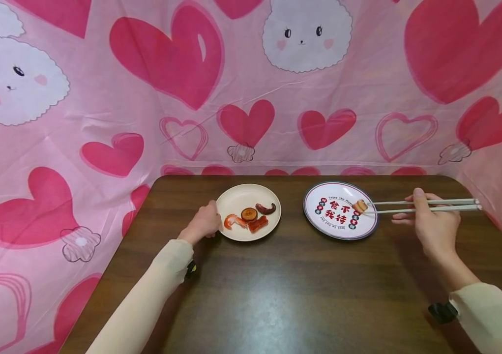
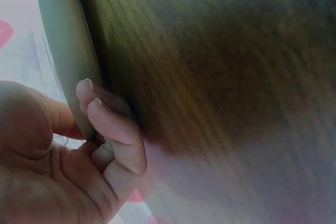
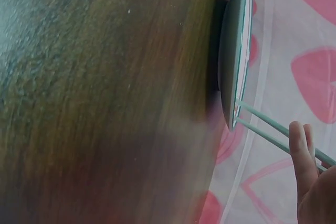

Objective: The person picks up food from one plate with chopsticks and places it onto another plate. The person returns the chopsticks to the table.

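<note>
My left hand [image 1: 205, 221] pinches the left rim of a cream plate [image 1: 233, 196]; in the left wrist view its thumb and curled fingers meet at the plate's edge. On that plate lie a shrimp [image 1: 235, 221], a round brown mushroom-like slice [image 1: 249, 214], a reddish-brown block [image 1: 258, 224] and a dark curled tentacle-like piece [image 1: 266, 209]. My right hand [image 1: 436, 226] holds a pair of pale chopsticks [image 1: 450, 202]. Their tips are at a small tan and brown food piece [image 1: 359, 206], over the right side of a white plate [image 1: 321, 196] with red lettering. Whether that piece touches the plate, I cannot tell.
Both plates stand toward the far edge of a dark wooden table [image 1: 251, 285], with a gap between them. Behind it hangs a pink cloth [image 1: 277, 88] with hearts. Each wrist wears a dark strap [image 1: 443, 312].
</note>
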{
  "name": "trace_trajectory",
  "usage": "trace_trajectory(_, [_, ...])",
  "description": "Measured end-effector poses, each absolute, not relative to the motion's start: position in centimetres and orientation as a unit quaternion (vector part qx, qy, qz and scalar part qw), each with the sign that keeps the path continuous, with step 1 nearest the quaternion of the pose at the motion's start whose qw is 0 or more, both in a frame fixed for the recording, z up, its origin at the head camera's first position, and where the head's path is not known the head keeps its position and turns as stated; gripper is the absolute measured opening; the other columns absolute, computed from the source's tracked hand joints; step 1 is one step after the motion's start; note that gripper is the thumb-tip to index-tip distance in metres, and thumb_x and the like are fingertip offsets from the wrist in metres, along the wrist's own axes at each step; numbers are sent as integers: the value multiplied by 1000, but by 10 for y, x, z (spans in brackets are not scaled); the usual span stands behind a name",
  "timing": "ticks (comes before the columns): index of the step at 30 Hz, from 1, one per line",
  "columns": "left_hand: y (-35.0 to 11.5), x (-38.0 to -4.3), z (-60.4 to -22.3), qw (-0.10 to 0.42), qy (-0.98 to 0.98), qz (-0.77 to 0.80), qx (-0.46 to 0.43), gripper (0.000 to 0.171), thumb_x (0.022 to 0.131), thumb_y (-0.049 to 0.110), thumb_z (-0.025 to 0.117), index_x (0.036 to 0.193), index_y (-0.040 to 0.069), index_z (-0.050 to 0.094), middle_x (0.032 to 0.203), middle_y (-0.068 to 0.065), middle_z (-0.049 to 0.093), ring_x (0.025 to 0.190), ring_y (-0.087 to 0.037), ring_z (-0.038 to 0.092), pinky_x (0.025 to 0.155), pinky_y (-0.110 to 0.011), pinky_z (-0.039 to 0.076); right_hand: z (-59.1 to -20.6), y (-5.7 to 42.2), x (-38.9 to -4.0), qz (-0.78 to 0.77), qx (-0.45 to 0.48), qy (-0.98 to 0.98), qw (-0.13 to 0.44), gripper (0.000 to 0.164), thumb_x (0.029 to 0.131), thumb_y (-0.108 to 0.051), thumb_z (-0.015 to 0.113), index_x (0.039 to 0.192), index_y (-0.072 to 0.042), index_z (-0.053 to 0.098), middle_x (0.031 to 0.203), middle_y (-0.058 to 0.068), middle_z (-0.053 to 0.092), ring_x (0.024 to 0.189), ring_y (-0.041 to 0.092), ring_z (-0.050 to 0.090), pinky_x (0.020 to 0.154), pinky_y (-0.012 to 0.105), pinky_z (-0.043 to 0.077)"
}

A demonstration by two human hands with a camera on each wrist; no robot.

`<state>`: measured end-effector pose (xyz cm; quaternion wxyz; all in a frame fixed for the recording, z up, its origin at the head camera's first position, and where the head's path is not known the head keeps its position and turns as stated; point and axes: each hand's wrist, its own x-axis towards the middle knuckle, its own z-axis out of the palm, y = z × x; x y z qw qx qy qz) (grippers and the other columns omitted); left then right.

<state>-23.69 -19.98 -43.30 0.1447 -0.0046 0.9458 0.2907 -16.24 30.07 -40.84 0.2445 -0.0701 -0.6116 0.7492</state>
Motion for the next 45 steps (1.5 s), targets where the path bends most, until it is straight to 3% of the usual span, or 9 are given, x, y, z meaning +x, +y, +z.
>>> trace_trajectory(13, [-200,-237,-435,145,946,289,-5,38,107,10,46,140,-8,38,78,-16,63,54,-23,58,52,-31,51,-411,291,-158,721,-77,-657,206,34,105,-27,66,99,6,66,73,4,74,56,18,74,52,33,57])
trace_trajectory(21, [-200,-238,-432,146,948,283,-10,38,107,9,46,140,-8,38,80,-17,62,54,-23,59,52,-31,52,-403,285,-161,728,-38,-654,201,23,104,-20,68,97,1,70,76,5,73,56,19,74,52,34,58])
trace_trajectory(29, [-199,-238,-434,146,948,284,-15,38,107,9,45,141,-8,38,82,-18,62,55,-23,58,52,-31,52,-406,296,-176,758,41,-636,140,21,105,-17,67,100,3,69,79,11,73,59,25,75,52,42,58])
trace_trajectory(38, [-199,-239,-435,144,948,283,-15,37,107,9,46,139,-8,39,83,-18,62,55,-23,59,51,-32,52,-409,299,-185,770,45,-624,123,24,105,-17,65,101,7,68,83,10,74,63,29,76,54,45,59])
trace_trajectory(45, [-199,-238,-436,144,948,284,-13,37,107,8,46,139,-9,40,82,-18,61,54,-23,58,51,-31,52,-411,299,-189,770,15,-627,117,27,107,-20,62,98,4,69,80,11,75,63,28,76,56,42,60])
